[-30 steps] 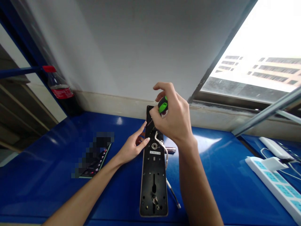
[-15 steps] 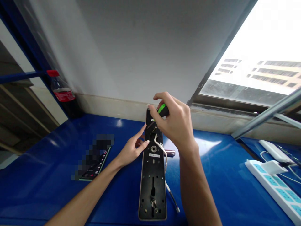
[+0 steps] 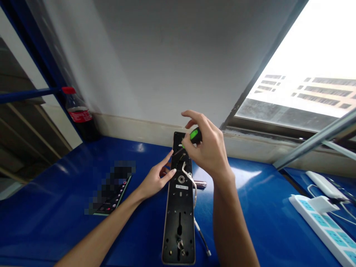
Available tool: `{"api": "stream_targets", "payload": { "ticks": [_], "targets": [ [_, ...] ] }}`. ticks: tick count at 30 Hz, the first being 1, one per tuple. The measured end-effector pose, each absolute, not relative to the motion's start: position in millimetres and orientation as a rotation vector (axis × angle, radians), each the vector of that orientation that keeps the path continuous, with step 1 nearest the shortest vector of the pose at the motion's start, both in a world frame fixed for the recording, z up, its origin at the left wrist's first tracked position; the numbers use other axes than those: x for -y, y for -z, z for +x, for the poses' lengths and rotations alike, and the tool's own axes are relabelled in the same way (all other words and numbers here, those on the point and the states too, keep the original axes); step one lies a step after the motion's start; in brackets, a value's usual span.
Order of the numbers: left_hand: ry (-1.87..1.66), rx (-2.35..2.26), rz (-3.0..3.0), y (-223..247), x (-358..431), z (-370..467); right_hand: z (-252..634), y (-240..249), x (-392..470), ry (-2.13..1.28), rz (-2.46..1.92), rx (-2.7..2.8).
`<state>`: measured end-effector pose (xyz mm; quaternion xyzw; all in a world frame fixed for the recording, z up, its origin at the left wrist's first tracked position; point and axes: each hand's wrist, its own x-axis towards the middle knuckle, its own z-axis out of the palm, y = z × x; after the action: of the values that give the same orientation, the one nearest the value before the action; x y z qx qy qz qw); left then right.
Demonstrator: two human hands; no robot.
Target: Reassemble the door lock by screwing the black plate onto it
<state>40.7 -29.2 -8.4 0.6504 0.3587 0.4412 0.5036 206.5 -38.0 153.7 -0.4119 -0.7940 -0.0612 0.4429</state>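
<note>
A long black door lock panel (image 3: 178,205) lies on the blue table, its back facing up. Along its left edge my left hand (image 3: 155,178) grips it, with the thumb on the face and the index finger stretched along the side. My right hand (image 3: 209,146) is closed around the green and black handle of a screwdriver (image 3: 195,135). The thin shaft slants down to the left over the panel's upper part; its tip is hard to make out. From the panel's middle a white-sleeved cable (image 3: 195,193) runs down the right side to a small connector.
To the left lies a phone (image 3: 112,196), partly blurred out. A cola bottle (image 3: 80,115) stands in the back left corner by the wall. At the right are a white power strip (image 3: 319,218) with a plugged-in adapter and a metal bar (image 3: 314,135).
The view has shifted slightly. My right hand's grip on the screwdriver handle has turned a little, and the handle sits slightly lower. My left hand keeps its place on the panel.
</note>
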Motion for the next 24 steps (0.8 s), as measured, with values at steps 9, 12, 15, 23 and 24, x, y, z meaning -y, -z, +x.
{"api": "stream_targets", "payload": {
  "ticks": [9,12,15,23,24],
  "targets": [
    [-1.056,-0.883,1.577,9.0,28.5,39.6,208.1,-151.1,35.0,0.118,-1.037,1.94],
    [-1.046,-0.891,1.567,8.2,28.5,38.9,211.2,-151.2,34.1,0.093,-0.998,1.931],
    [-1.039,-0.899,1.543,6.0,29.1,38.7,213.6,-149.9,32.1,0.12,-1.053,1.922],
    [-1.036,-0.911,1.537,7.4,30.2,38.3,216.5,-148.6,26.1,0.044,-0.969,1.93],
    [-1.034,-0.914,1.536,7.7,30.3,38.3,216.4,-149.1,26.4,0.05,-0.975,1.937]
  ]
}}
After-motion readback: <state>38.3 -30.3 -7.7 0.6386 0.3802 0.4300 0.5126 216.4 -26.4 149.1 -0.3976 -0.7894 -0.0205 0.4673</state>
